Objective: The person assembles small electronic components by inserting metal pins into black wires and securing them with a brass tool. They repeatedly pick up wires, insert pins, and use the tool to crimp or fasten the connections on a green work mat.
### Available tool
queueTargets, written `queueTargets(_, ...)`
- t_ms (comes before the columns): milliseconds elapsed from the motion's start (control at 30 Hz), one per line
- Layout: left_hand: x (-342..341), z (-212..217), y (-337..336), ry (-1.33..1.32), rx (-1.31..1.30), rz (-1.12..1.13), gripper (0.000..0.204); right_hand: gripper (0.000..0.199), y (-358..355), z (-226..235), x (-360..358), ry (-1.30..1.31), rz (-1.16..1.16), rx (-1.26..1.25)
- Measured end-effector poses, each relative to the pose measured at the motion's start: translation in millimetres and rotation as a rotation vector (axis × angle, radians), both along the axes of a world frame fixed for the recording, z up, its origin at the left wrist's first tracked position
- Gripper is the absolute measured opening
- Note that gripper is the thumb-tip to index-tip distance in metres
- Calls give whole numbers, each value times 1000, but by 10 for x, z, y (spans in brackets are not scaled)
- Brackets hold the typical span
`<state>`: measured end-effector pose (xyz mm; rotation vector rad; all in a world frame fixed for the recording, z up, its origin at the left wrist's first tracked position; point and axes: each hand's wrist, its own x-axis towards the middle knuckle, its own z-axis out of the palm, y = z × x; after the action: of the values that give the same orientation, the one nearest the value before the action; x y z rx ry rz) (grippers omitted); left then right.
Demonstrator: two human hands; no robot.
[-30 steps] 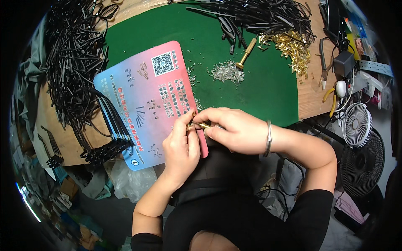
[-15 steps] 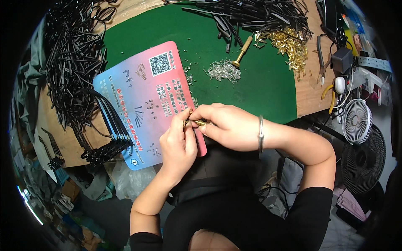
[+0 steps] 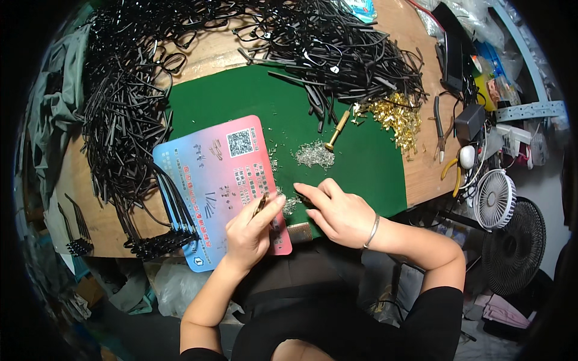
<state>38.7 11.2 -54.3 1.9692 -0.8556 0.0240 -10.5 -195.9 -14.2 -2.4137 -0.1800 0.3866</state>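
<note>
My left hand [image 3: 248, 237] is closed over the right part of a pink-and-blue printed mat [image 3: 211, 240]. Between its thumb and fingers it pinches a small brass-coloured metal piece [image 3: 260, 205], partly hidden. My right hand [image 3: 344, 218] hovers to the right, its index finger and thumb spread toward a small scatter of silvery bits [image 3: 291, 207]. A dark sliver shows under its curled fingers, too hidden to name. Farther back on the green mat [image 3: 373, 186] lies a heap of tiny silvery screw-like parts [image 3: 314, 154]. A brass rod with a flared end [image 3: 339, 130] touches it.
Black eyeglass temples [image 3: 126, 132] pile up along the left and far side. Gold-coloured small parts [image 3: 400, 123] lie heaped at the right. Pliers [image 3: 439, 129] and yellow-handled cutters [image 3: 453, 178] lie by the table's right edge, near a white fan [image 3: 495, 198].
My hands have come apart: the left keeps the brass piece, and the right has moved right with its index finger and thumb spread. The view has shifted, showing more of the far table.
</note>
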Motion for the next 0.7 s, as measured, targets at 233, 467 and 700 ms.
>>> queueTargets(233,20,256,239,1107,-366,61,35,27,-71,-27,255,91,15,163)
queueTargets(467,-43,257,493,1445,-926,-404,81,21,-8,136,1032,-51,-52,-8)
queueTargets(700,11,226,189,996,-318,19,12,11,-370,176,1656,-522,-246,-584)
